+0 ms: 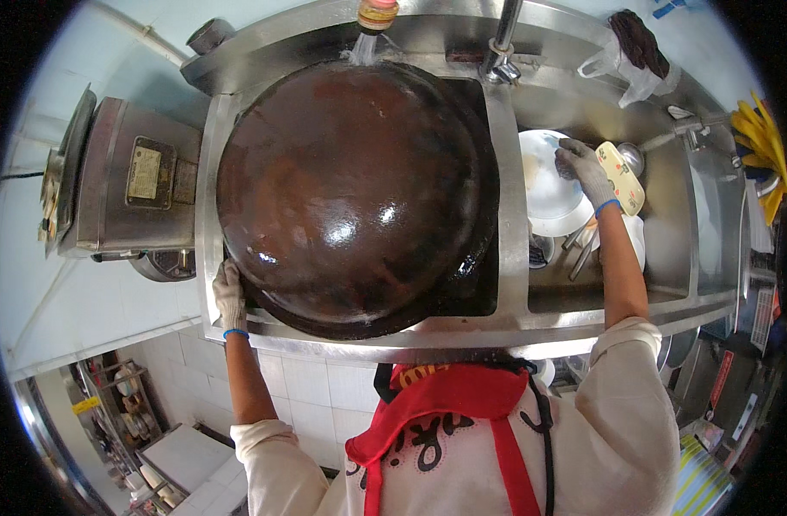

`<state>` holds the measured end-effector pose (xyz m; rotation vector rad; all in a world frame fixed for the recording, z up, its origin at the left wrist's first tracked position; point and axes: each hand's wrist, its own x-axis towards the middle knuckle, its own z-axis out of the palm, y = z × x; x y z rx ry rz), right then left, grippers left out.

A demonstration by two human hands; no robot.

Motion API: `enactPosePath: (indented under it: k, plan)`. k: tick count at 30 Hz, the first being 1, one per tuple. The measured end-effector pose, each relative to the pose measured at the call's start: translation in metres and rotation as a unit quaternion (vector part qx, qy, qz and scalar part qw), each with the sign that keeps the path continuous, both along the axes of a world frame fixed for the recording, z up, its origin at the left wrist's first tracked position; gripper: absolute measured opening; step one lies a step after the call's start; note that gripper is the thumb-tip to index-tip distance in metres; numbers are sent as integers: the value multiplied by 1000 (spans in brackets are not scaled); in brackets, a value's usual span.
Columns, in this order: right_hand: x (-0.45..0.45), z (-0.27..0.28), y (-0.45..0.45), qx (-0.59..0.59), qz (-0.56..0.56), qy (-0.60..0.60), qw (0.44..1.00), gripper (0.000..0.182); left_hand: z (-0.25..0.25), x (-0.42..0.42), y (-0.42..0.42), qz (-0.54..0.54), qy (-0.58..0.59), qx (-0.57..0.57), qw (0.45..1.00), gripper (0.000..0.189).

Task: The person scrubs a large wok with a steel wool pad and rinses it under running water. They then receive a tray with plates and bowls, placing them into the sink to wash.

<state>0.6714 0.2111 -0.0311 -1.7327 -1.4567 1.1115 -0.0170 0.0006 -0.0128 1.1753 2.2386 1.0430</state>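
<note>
A large dark wok (348, 193) lies domed side up over the left sink basin, its surface wet and shiny. At its lower left edge my left hand (229, 293), in a knitted work glove, grips the rim; the fingertips are partly hidden. My right hand (587, 171), gloved too, is over the right basin with its fingers bunched around a dark grey wad (566, 165), whose material is unclear. Beneath that hand sits a white bowl (551, 206). A cream patterned tray (620, 177) and a metal ladle (632, 157) are beside it.
Water runs from a spout (376, 16) onto the wok's far edge. A metal faucet (499, 61) rises behind the divider. A stainless machine (135, 180) stands left of the sink. Yellow gloves (764, 158) hang at the right, and a plastic bag (632, 74) lies on the back ledge.
</note>
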Motion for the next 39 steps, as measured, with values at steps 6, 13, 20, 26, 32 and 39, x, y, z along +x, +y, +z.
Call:
enactPosePath:
  k: [6,13,20,26,32,39]
  plan:
    - [8,-10,11,-84,-29,186,978,28,8,10,4,-15,48,-21,998,42]
    - [24,-21,21,-154,0,39,987,28,26,25,4,-11,50,-91,995,41]
    - [21,-40,43,-182,-65,94,977,24,9,0,-8,0,6,-61,998,46]
    - [-70,60,22,-39,-49,430,901,36,21,18,-2,-5,41,-46,998,43]
    - [-229,121,70,-16,217,626,749,36,40,34,4,49,131,-185,973,49]
    - [-323,120,148,-135,248,638,717,37,28,25,-22,-10,-11,10,1000,32]
